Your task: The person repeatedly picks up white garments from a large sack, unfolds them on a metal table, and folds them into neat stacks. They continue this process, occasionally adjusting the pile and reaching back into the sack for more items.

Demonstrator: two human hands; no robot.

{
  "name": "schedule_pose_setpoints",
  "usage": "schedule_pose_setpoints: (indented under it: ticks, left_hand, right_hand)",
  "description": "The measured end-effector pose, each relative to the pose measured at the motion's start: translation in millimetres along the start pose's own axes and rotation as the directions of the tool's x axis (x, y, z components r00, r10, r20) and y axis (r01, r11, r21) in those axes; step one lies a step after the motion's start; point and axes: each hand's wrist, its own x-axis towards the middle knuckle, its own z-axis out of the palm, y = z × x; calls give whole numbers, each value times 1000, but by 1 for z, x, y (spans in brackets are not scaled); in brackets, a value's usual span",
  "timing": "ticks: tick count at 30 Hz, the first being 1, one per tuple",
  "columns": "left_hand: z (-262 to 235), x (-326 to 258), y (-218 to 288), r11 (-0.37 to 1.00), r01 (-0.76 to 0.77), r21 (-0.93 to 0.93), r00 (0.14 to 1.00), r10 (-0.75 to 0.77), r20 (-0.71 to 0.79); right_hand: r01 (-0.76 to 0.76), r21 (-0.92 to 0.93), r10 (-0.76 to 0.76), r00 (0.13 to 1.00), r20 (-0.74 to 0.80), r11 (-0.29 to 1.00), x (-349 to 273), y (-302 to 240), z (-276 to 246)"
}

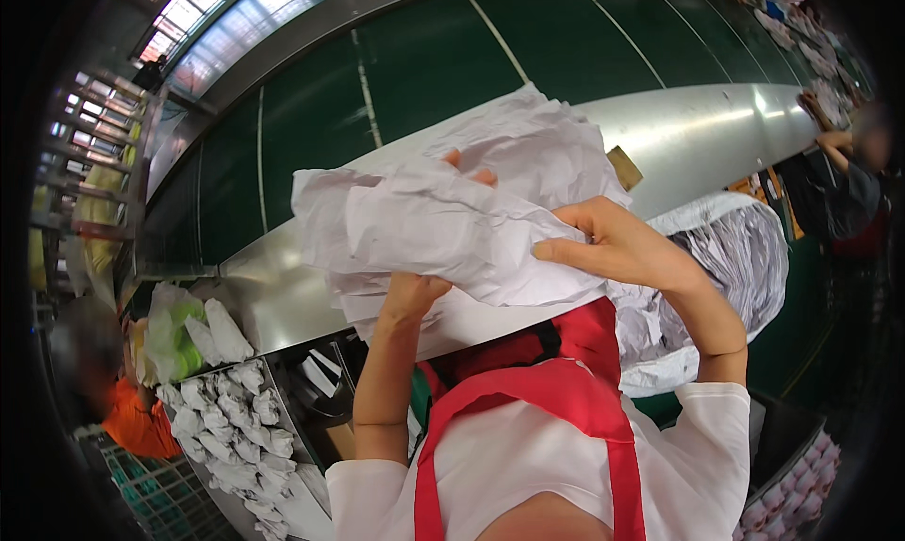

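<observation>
A stack of crumpled white paper sheets (547,140) lies in front of me at the edge of the metal worktop. My left hand (418,294) grips a folded sheet of white paper (415,225) above the stack. The paper covers most of that hand; two fingertips show past its far edge, and the thumb side shows at the near edge. On the right, my right hand (608,244) is closed on the same paper's edge, thumb on the near side and fingers partly behind it. Whether anything lies inside the fold is hidden.
Beyond the metal worktop (698,126) runs a green conveyor belt (424,60) with pale cross lines. A white sack of papers (768,258) stands to my right. Paper-wrapped bundles (236,418) fill the lower left. Co-workers are at both sides.
</observation>
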Motion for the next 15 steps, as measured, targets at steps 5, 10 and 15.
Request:
schedule_pose_setpoints:
  ticks: [5, 10, 15]
  left_hand:
    - [-3, -13, 30, 970, 30, -241, 922, -119, -368]
    - [-14, -18, 29, 979, 14, -201, 848, -118, -516]
    - [-27, -25, 12, 999, -40, 30, 808, 50, -588]
  right_hand:
    - [-29, -123, 28, 1000, -10, 992, 29, -17, -17]
    - [33, 168, -23, 998, -58, 985, 44, -16, -31]
    - [14, 292, -64, 985, 162, 956, 42, 16, -23]
